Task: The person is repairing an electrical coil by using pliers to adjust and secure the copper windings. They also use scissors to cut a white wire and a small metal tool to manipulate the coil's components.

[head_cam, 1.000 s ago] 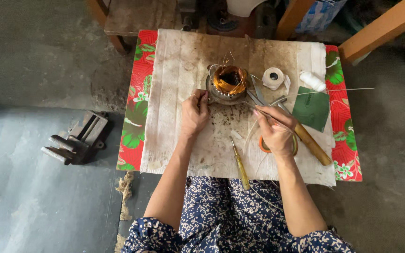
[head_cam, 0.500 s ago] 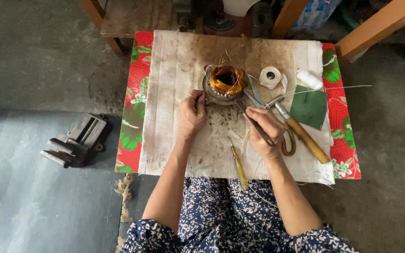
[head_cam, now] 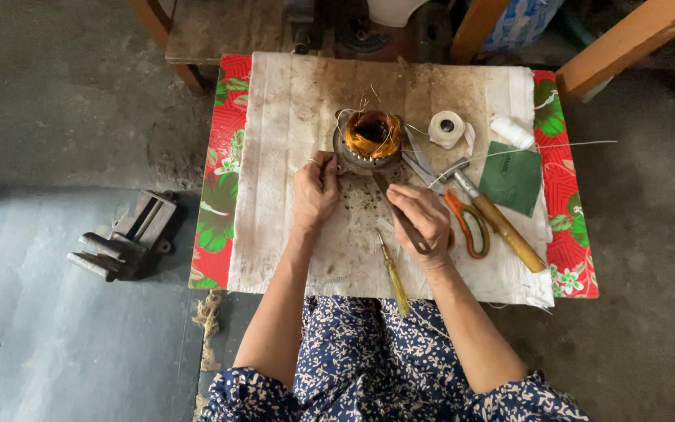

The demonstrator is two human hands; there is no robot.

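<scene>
A thin dark tool (head_cam: 401,217) is now clamped in the right hand (head_cam: 423,219), tip toward the stator (head_cam: 370,139); the left hand (head_cam: 314,191) stays curled against it.

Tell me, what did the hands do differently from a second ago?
The right hand moved off the scissors toward the copper coil and now holds a dark stick-like tool pointing at it. The left hand stayed beside the coil. The hammer, tape roll and yellow screwdriver lie as before.
</scene>
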